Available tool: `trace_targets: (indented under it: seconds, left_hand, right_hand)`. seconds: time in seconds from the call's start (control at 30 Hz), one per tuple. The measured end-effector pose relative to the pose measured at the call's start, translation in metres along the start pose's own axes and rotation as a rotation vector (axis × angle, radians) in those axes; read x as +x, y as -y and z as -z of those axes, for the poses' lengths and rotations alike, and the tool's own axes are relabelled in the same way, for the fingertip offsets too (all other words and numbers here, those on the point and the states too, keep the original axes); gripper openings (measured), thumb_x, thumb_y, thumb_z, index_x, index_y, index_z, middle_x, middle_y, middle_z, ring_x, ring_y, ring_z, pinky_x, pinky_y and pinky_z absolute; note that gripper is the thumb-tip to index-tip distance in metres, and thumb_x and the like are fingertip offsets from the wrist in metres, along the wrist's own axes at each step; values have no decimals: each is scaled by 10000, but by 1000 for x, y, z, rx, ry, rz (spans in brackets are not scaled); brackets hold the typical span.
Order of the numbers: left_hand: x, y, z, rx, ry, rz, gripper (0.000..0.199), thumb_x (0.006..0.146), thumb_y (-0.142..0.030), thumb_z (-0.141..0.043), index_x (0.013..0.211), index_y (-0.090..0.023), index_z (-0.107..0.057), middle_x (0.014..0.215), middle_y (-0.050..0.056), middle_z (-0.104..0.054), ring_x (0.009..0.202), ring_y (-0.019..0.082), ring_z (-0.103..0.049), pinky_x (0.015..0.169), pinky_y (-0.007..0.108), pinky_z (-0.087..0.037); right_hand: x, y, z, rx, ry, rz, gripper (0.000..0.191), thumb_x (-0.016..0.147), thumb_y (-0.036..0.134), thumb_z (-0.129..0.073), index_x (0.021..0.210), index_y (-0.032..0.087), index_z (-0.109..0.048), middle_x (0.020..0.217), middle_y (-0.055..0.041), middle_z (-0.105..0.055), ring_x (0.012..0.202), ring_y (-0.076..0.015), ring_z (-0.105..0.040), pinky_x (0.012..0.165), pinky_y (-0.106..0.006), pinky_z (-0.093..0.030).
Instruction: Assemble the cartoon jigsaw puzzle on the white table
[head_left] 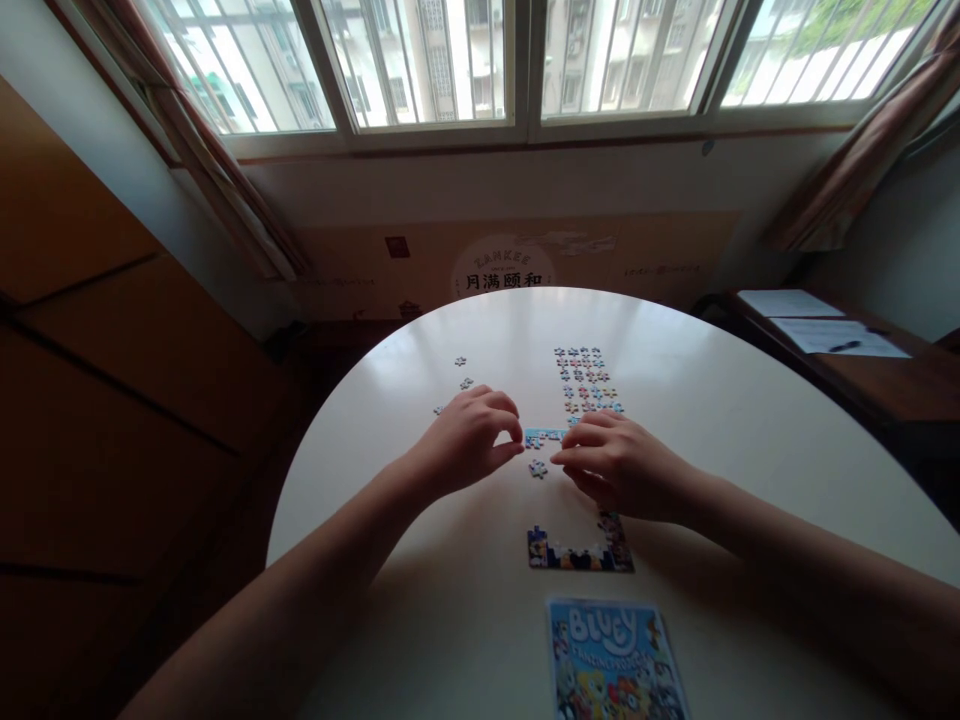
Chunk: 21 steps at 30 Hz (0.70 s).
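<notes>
Over the white table, my left hand [480, 432] has its fingers curled, thumb and index tips pinched together beside the puzzle's upper left corner. Whatever may be between those tips is too small to make out. Across from it, my right hand [619, 462] hovers over the puzzle's right side with fingers apart and nothing visible in them. A loose jigsaw piece [538, 469] lies between the two hands. The partly joined jigsaw puzzle shows a light blue top edge [534, 438] and a dark bottom edge [581, 556]. My right hand hides part of its right side.
Loose puzzle pieces [581, 377] sit in rows beyond my right hand. A few more pieces [460, 361] lie at the far left. Nearest me is a blue Bluey picture box or card [615, 655]. Papers [832, 335] rest on a brown side table at right.
</notes>
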<state>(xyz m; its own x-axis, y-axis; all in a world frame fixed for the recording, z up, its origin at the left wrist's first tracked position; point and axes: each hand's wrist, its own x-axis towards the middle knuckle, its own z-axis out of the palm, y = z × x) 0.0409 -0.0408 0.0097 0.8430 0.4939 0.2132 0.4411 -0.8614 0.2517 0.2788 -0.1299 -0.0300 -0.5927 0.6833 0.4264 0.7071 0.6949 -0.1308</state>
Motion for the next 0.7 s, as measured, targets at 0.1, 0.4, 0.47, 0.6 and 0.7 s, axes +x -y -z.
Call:
trace_targets:
  seconds: [0.1, 0.4, 0.47, 0.6, 0.7]
  left_hand:
    - [-1, 0, 3, -4, 55, 2, 128, 896, -282, -659, 878, -229, -774, 921, 33, -733, 787, 171, -656, 706, 307, -504]
    - [3, -7, -7, 37, 209, -49, 94, 842, -269, -681, 803, -241, -761, 885, 6, -740, 733, 154, -633, 659, 289, -429]
    - [5, -8, -9, 35, 218, -45, 93, 834, -253, -675, 809, -238, -763, 884, 8, -742, 737, 152, -632, 660, 285, -425]
    - [6, -12, -11, 41, 212, -35, 118, 846, -281, -660, 815, -238, -765, 869, 12, -741, 725, 153, -623, 648, 282, -418]
    - [5, -14, -12, 47, 200, -20, 119, 844, -276, -655, 819, -237, -765, 874, 12, -742, 715, 152, -614, 648, 285, -416]
  right_hand:
    - [3, 3, -2, 12, 19, -40, 183, 968, 243, -580, 1074, 234, -730, 955, -58, -724, 838, -198, -604, 789, -366, -441]
    - [8, 8, -2, -38, 91, -97, 147, 966, 315, -618, 1006, 268, -752, 967, -40, -730, 855, -208, -589, 795, -355, -385]
    - [9, 9, -1, -25, 109, -115, 149, 968, 301, -612, 989, 263, -754, 955, -38, -733, 855, -209, -588, 794, -355, -382]
    - [11, 11, -1, -8, 113, -149, 154, 966, 270, -598, 964, 255, -751, 903, -29, -732, 830, -208, -582, 794, -354, -381]
    - [12, 13, -2, -2, 112, -154, 144, 950, 244, -596, 938, 235, -738, 886, -35, -722, 825, -204, -577, 806, -352, -381]
